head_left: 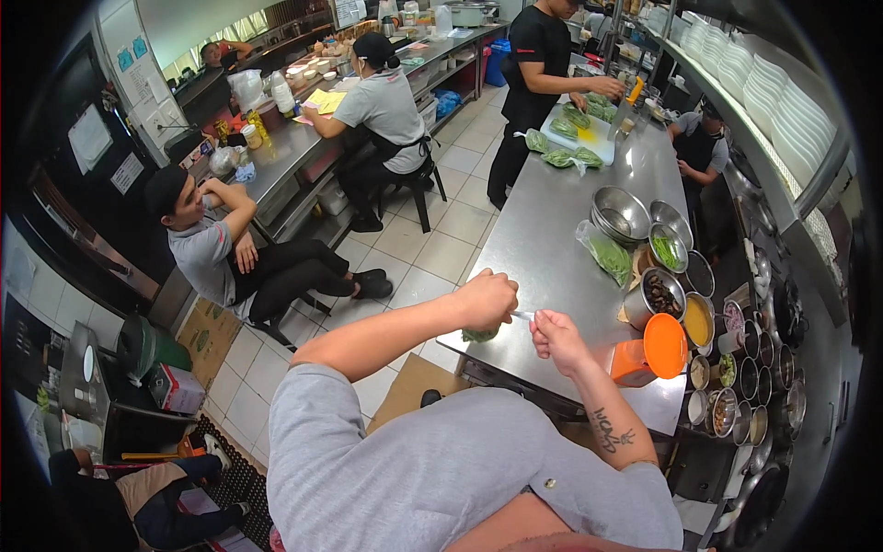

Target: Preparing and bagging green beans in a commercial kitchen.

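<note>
My left hand [488, 300] is closed in a fist around the neck of a small clear plastic bag of green vegetables [479, 335]. The bag hangs just below that fist, mostly hidden by it, at the steel counter's near left corner. A thin twisted strip of clear plastic [522, 316] stretches from this fist to my right hand [560, 340]. The fingers of my right hand pinch the strip's other end. Close to my right wrist stands an orange container with a round orange lid [664, 346].
Along the steel counter [521, 239] lie a bag of greens [604, 254], metal bowls [621, 213] and a pot of dark pieces [660, 293]. Several small food pans line the right side. A person in black [533, 69] works at the far end; two others sit on the left.
</note>
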The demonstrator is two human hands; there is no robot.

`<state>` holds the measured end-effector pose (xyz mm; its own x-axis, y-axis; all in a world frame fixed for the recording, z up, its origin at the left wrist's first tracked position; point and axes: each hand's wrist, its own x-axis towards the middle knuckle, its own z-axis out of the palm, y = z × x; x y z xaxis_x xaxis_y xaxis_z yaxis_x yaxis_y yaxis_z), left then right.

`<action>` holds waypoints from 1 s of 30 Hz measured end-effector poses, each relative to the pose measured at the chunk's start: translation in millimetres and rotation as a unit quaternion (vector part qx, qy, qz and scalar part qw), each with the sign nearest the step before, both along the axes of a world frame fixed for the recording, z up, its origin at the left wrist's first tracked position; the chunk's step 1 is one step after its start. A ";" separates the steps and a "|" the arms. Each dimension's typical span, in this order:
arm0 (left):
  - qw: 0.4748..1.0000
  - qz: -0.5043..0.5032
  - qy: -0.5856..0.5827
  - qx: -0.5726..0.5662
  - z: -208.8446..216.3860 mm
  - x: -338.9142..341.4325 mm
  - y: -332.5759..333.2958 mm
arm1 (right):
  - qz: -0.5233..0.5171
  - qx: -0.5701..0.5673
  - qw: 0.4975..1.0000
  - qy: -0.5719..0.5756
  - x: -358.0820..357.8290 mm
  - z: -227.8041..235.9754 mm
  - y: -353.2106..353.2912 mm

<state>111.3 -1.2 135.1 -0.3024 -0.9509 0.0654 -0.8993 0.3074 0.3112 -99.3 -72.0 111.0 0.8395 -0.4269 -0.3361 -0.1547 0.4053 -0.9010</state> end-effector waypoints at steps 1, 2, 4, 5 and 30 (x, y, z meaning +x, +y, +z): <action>0.999 0.015 -0.048 -0.007 -5.5 1.0 -5.9 | 0.001 -0.002 1.000 -0.001 2.4 -0.5 1.9; 0.998 0.060 0.012 -0.031 -12.0 5.2 -12.9 | -0.032 0.055 0.996 -0.055 4.6 -1.8 6.8; 0.992 0.079 0.056 -0.080 2.7 6.6 -24.0 | -0.072 0.114 0.985 -0.110 11.6 -1.9 15.7; 0.981 0.101 0.100 -0.129 10.5 7.5 -30.0 | -0.089 0.208 0.954 -0.196 16.8 -0.1 20.6; 0.944 0.084 0.294 -0.127 10.4 -43.4 52.3 | 0.153 -0.417 0.894 -0.054 17.1 39.8 -25.0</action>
<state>67.9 51.1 145.5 0.0104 -0.9129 0.4080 -0.6370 0.3085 0.7065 -82.3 -97.0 150.8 0.9681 -0.2367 0.0826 -0.0370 -0.4606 -0.8868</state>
